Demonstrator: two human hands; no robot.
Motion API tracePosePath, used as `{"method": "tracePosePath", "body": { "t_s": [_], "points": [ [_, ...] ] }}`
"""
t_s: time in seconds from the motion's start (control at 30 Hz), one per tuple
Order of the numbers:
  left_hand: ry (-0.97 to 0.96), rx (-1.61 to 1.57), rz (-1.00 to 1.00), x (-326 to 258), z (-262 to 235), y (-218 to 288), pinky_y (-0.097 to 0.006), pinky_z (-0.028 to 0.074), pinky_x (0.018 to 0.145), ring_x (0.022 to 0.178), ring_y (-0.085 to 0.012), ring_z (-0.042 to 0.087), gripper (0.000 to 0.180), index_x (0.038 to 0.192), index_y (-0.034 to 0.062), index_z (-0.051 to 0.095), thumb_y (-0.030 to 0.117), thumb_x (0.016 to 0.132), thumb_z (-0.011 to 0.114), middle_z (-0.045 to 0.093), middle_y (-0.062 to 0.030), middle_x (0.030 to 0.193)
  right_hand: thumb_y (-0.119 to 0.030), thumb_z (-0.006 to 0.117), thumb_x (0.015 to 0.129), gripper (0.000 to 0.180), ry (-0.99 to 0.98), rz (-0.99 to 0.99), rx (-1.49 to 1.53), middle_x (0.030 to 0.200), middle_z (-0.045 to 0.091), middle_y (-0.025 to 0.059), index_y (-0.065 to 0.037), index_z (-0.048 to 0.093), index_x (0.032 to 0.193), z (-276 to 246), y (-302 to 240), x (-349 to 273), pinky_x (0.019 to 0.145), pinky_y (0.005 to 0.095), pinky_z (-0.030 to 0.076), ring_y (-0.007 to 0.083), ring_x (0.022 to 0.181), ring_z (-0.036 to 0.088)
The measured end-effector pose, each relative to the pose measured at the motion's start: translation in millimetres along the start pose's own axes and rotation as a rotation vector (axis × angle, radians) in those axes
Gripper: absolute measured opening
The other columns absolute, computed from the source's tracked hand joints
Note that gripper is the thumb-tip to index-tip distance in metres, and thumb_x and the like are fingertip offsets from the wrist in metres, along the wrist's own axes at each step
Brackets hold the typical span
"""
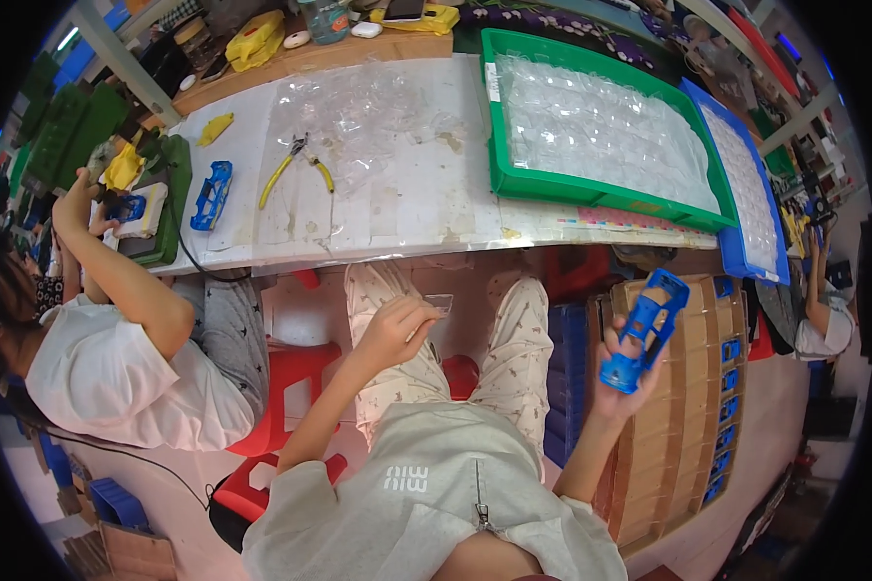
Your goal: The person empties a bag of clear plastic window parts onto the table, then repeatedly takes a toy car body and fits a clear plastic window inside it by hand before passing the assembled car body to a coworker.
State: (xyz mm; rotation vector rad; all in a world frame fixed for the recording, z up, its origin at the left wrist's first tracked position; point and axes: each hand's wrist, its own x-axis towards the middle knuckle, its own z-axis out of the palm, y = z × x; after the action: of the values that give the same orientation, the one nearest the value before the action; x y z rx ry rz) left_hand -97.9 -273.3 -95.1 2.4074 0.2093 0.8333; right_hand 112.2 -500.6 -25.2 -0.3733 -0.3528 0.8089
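Over my lap, my left hand (394, 332) pinches a small clear plastic piece (441, 303) between its fingertips. Off to the right, my right hand (626, 392) is wrapped round a blue plastic frame (665, 290), a long housing with window-like openings, held tilted upright. The two hands are well apart. On the white table, a similar blue housing (210, 197) lies at the left, beside yellow-handled pliers (279, 184) with their handles spread. Behind the pliers spreads a loose pile of clear plastic pieces (354, 111).
A green tray (610, 206) of clear parts stands at the table's right, with a blue tray (754, 261) beyond it. Below, a cardboard-divided crate (649, 455) holds several blue housings. A co-worker (136, 349) sits close on my left, handling a blue part. A red stool (295, 382) stands between us.
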Motion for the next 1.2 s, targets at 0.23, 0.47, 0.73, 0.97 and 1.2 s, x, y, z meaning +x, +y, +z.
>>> {"method": "tracePosePath", "body": {
  "t_s": [0.23,0.47,0.73,0.97,1.2],
  "points": [
    [0.370,-0.307,-0.126,32,-2,53,-0.033,0.045,0.070,0.077,-0.0247,0.057,0.016,0.085,0.0005,0.058,-0.008,0.072,0.056,0.057,-0.0125,0.083,-0.041,0.076,0.066,0.090,0.053,0.069,-0.390,0.122,0.046,0.0185,-0.001,0.030,0.132,30,60,3,0.098,0.0435,0.037,0.0323,0.114,0.047],
    [0.585,-0.123,0.000,51,-20,89,-0.031,0.045,0.067,0.079,-0.0229,0.056,0.023,0.088,0.0047,0.060,-0.004,0.066,0.061,0.052,-0.0081,0.082,-0.017,0.084,0.058,0.083,-0.106,-0.300,-0.860,0.119,0.047,0.0206,-0.005,0.031,0.121,31,82,2,0.081,0.0347,0.049,0.0280,0.104,0.054],
    [0.427,0.017,0.291,48,-21,136,-0.029,0.043,0.061,0.075,-0.0183,0.056,0.033,0.092,0.0090,0.066,0.004,0.059,0.066,0.055,-0.0002,0.077,-0.010,0.082,0.060,0.077,-0.171,-0.754,-1.232,0.125,0.038,0.0240,-0.013,0.027,0.113,41,98,22,0.079,0.0333,0.052,0.0322,0.098,0.057],
    [0.316,-0.020,0.275,51,-17,140,-0.028,0.040,0.059,0.069,-0.0179,0.056,0.028,0.084,0.0104,0.067,0.004,0.056,0.065,0.057,-0.0003,0.074,-0.020,0.065,0.078,0.052,-0.057,-0.778,-1.282,0.129,0.035,0.0246,-0.007,0.028,0.114,21,105,6,0.067,0.0379,0.057,0.0358,0.098,0.056],
    [0.344,-0.064,0.190,55,-21,142,-0.027,0.039,0.057,0.070,-0.0184,0.057,0.025,0.084,0.0089,0.065,0.004,0.060,0.065,0.057,-0.0014,0.075,-0.018,0.056,0.084,0.043,0.054,-0.583,-1.302,0.133,0.031,0.0245,-0.008,0.030,0.117,17,99,1,0.068,0.0427,0.058,0.0397,0.104,0.053]
  ]
}}
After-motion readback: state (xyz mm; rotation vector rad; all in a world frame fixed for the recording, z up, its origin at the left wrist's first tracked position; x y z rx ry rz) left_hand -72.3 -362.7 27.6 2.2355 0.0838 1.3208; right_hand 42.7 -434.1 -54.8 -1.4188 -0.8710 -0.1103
